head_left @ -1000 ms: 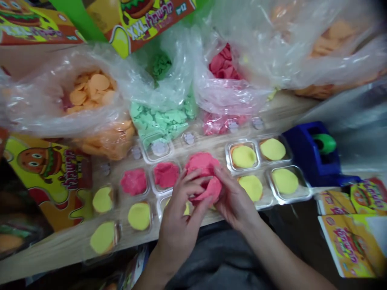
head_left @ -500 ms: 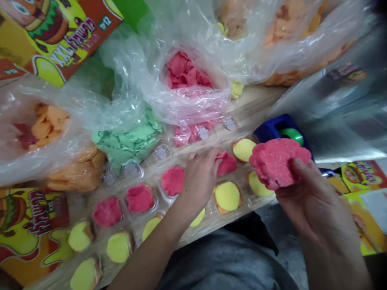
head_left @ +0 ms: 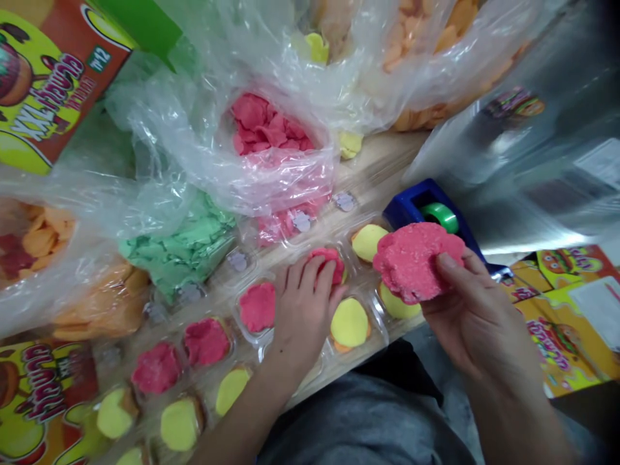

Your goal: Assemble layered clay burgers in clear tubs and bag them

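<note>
My right hand (head_left: 472, 316) holds a flat, rough pink dough disc (head_left: 416, 261) up above the trays, with its thumb on top. My left hand (head_left: 305, 310) curls its fingers over a small pink dough piece (head_left: 328, 260) in a clear plastic tray. Beside that hand, a pink dough round (head_left: 257, 307) fills another tray, and a yellow dough round (head_left: 349, 323) sits in one below my fingers. Further left, several more pink and yellow rounds lie in similar trays.
Clear bags of pink (head_left: 266, 123), green (head_left: 179, 248) and orange (head_left: 39, 236) dough pieces lie behind the trays on a wooden table (head_left: 382, 168). A blue tape dispenser (head_left: 416, 206) stands at right. Printed burger-themed boxes (head_left: 43, 90) lie around the table.
My right hand has lifted the pink dough up and to the right, and it now looks flatter. My left hand has moved onto a tray. The view has turned, shifting everything left.
</note>
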A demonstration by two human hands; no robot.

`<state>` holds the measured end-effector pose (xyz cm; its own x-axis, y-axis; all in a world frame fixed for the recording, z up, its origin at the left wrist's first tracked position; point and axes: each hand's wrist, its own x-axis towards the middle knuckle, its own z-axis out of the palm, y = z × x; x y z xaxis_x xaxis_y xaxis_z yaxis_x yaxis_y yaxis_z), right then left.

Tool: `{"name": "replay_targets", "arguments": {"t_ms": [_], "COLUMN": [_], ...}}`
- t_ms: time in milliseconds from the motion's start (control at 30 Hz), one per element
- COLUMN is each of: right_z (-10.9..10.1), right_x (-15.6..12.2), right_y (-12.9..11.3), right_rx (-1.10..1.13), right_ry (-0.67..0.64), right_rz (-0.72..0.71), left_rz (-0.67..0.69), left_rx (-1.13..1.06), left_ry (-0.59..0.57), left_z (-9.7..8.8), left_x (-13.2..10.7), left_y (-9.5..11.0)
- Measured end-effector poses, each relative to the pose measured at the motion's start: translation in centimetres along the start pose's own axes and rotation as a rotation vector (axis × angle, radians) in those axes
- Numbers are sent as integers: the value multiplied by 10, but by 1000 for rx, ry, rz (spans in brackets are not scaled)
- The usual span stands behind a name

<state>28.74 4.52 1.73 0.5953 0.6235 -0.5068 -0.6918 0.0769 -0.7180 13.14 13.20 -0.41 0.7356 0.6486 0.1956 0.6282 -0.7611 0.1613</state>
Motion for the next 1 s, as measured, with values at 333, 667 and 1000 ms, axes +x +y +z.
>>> {"name": "replay_targets", "arguments": {"t_ms": [333, 667, 1000], "right_z": [11, -2, -23], "right_x": [-14, -22, -20], "right_y": [8, 17, 10], "right_rx": [100, 323, 230], "right_ry": [-209, -287, -122], "right_rz": [122, 530, 370], "left_rz": [-310, -379, -636], "left_rx": [-729, -1059, -1685], "left_ry": [-45, -182, -459], "left_z": [-27, -30, -23], "left_x": [14, 12, 53], "left_y": [18, 29, 40]}}
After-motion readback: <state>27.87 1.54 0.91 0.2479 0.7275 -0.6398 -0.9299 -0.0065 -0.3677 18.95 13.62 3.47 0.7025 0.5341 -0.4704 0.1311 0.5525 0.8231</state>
